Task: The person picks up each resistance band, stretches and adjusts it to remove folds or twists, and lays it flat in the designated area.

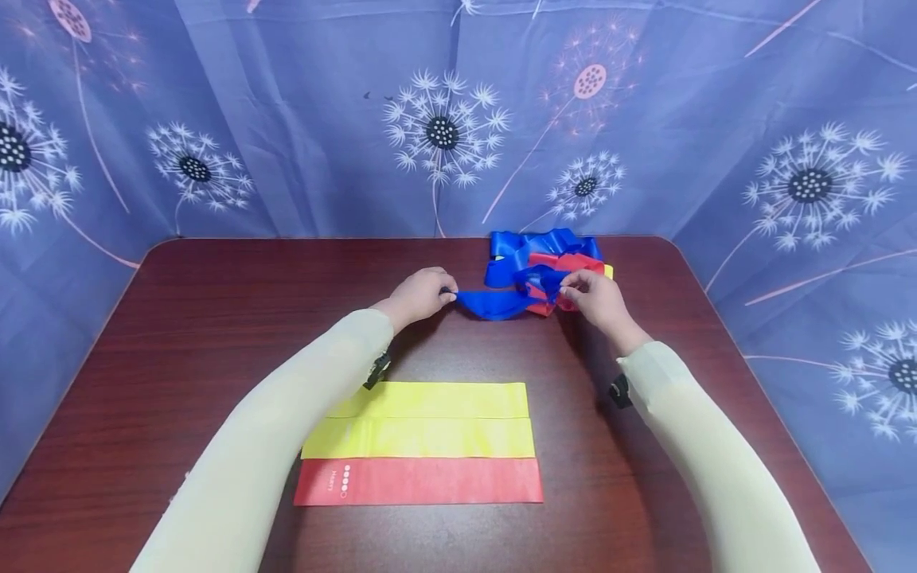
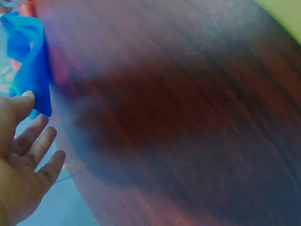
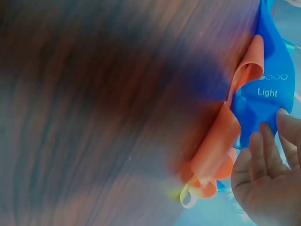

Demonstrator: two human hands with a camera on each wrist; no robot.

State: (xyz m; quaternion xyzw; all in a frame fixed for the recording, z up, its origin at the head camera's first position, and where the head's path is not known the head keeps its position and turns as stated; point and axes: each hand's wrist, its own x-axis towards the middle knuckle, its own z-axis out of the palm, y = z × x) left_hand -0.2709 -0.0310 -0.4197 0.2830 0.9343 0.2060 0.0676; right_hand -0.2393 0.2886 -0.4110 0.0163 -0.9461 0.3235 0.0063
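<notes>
A blue resistance band [image 1: 494,304] stretches between both hands above the far part of the table. My left hand [image 1: 424,294] pinches its left end between thumb and fingers; the left wrist view shows the blue band [image 2: 36,75] leading away from the thumb. At the other end my right hand [image 1: 596,301] pinches the band beside the pile. Printed "Light" shows on the blue band [image 3: 268,101] in the right wrist view. Crumpled red bands [image 1: 573,263] and more blue bands [image 1: 512,247] lie heaped behind, with a bit of yellow band [image 1: 608,271] poking out.
Flat on the table [image 1: 215,318], nearer the body, lie yellow bands [image 1: 444,438] and a red band [image 1: 444,481] marked "Heavy", set edge to edge. A blue dandelion-print curtain [image 1: 322,159] hangs around the table's back and sides.
</notes>
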